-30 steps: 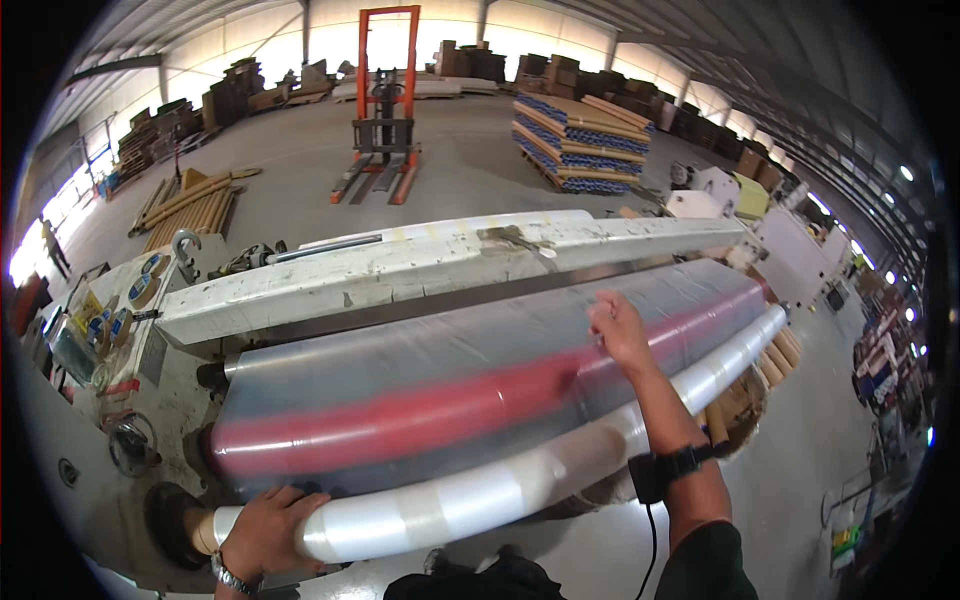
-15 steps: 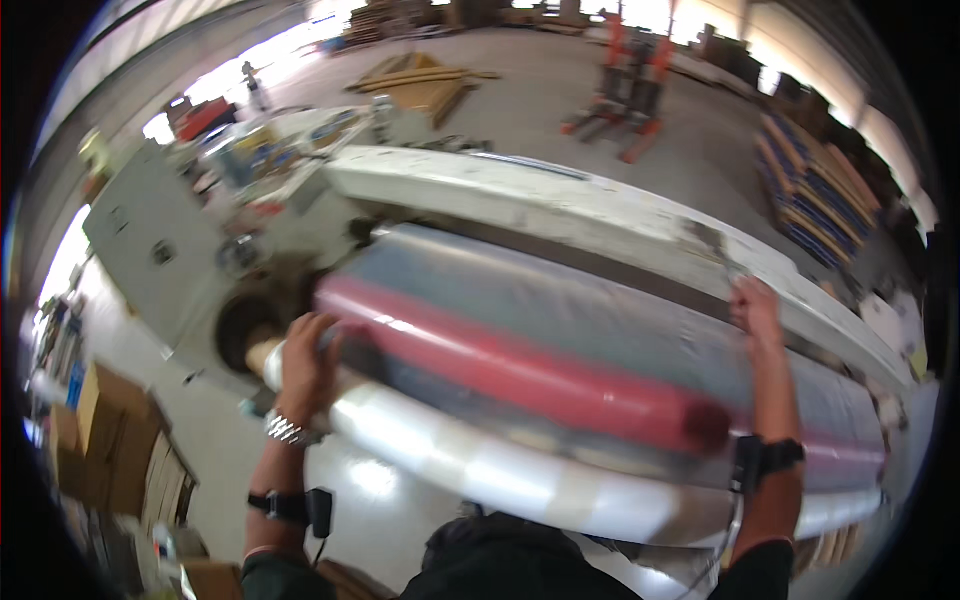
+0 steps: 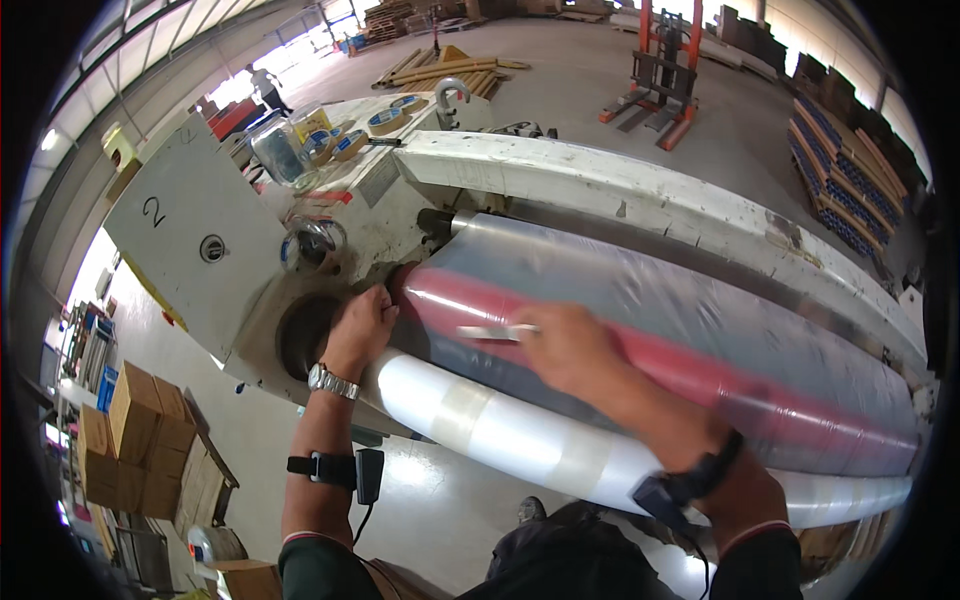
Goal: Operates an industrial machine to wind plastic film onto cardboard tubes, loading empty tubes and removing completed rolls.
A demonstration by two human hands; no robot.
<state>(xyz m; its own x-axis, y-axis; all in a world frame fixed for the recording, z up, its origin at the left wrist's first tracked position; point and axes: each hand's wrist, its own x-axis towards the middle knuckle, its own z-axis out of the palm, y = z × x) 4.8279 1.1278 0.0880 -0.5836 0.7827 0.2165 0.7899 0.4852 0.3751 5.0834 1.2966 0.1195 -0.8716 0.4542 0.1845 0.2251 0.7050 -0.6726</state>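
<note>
My left hand (image 3: 362, 328) is closed in a fist at the left end of the red roll (image 3: 450, 295); whether it pinches film there is hidden. My right hand (image 3: 570, 345) is wrapped round a slim silver blade-like tool (image 3: 485, 332), blurred, which points left above the red roll. Clear plastic film (image 3: 600, 275) stretches over the machine behind and around that roll. Nearest me lies a long white roll (image 3: 510, 440) with beige bands, its left end just below my left wrist.
A white machine beam (image 3: 600, 178) runs along the far side. Tape rolls (image 3: 388, 120) and a clear jar (image 3: 283, 150) stand on the machine's left end. Farther off are an orange lift stacker (image 3: 660, 85), stacked rolls (image 3: 845, 180), cardboard boxes (image 3: 140, 420) and a person (image 3: 268, 90).
My right hand has come from the far right beam to the middle, now showing a silver tool. My left hand has moved from the white roll to the red roll's end. The view has shifted.
</note>
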